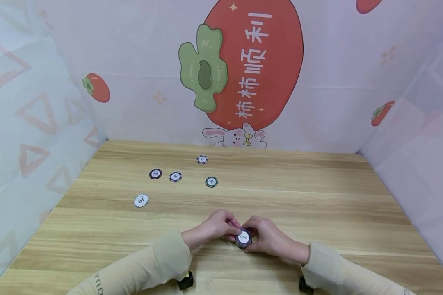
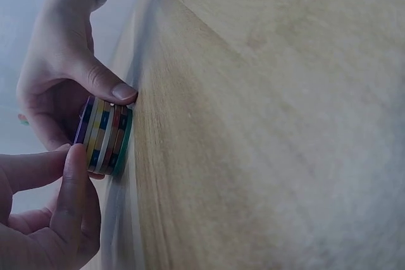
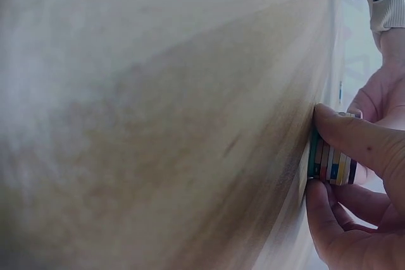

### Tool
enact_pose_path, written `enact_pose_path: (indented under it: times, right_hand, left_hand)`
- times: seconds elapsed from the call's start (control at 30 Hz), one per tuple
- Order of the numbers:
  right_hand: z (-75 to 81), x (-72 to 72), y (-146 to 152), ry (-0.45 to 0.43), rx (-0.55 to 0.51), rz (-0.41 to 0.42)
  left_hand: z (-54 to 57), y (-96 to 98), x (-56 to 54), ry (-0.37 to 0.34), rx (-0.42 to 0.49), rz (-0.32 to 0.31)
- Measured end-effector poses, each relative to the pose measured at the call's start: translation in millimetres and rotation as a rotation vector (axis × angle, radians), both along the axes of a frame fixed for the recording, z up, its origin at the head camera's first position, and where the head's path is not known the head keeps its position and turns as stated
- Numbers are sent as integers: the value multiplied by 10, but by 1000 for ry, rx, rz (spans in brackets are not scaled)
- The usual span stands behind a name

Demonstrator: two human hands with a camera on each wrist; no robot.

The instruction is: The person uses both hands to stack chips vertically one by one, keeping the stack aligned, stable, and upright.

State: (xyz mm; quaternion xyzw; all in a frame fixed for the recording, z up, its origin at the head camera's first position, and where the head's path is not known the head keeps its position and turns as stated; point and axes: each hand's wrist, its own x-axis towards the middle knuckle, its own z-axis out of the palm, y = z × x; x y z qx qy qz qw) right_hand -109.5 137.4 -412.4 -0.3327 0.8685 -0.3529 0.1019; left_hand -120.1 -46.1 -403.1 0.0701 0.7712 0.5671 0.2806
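Note:
A short stack of poker chips (image 1: 243, 237) stands on the wooden table near its front middle, a dark chip marked 500 on top. My right hand (image 1: 268, 238) grips the stack from the right, thumb on the near side and fingers on the far side. From the left, my left hand (image 1: 219, 224) pinches the top chip at its edge between thumb and fingers. Seen side-on in the left wrist view, the stack (image 2: 106, 136) has a green chip at the bottom and a purple one on top, with several colours between. The right wrist view shows the same stack (image 3: 332, 156) partly covered by fingers.
Farther back on the left half of the table (image 1: 299, 184) lie separate chips: a white 10 (image 1: 141, 200), a dark 500 (image 1: 155, 174), two blue-edged 10s (image 1: 175, 176) and a green 20 (image 1: 211, 182). Patterned cloth walls (image 1: 140, 114) close off the back and both sides.

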Motion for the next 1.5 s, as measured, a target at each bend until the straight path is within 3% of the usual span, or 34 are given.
enact_pose_path:
  times: [0.33, 0.47, 0.53, 0.67, 0.77, 0.93, 1.07, 1.3, 1.5]
  right_hand:
    - [-4, -5, -5, 5, 10, -4]
    - [-2, -6, -6, 3, 14, -6]
    - [0, -6, -7, 5, 17, -8]
    - [1, -5, -10, 16, 24, -9]
    - [1, -5, -11, 16, 26, -11]
    - [9, -8, -14, -6, 23, -14]
    - [4, -13, -8, -3, 29, -14]
    - [2, -7, -11, 10, 33, -14]
    - [-14, -7, -3, 9, 18, -11]
  left_hand:
    - [-25, -11, -25, 18, -7, -2]
    - [-22, -59, -91, 90, -82, -52]
    - [-15, -91, -136, 193, -179, -98]
    - [12, -151, -214, 477, -423, -197]
    - [35, -179, -274, 652, -537, -266]
    - [62, -200, -406, 883, -677, -384]
    - [65, -200, -525, 1037, -787, -433]
    - [110, -236, -672, 1055, -850, -420]
    - [129, -319, -772, 1012, -866, -406]
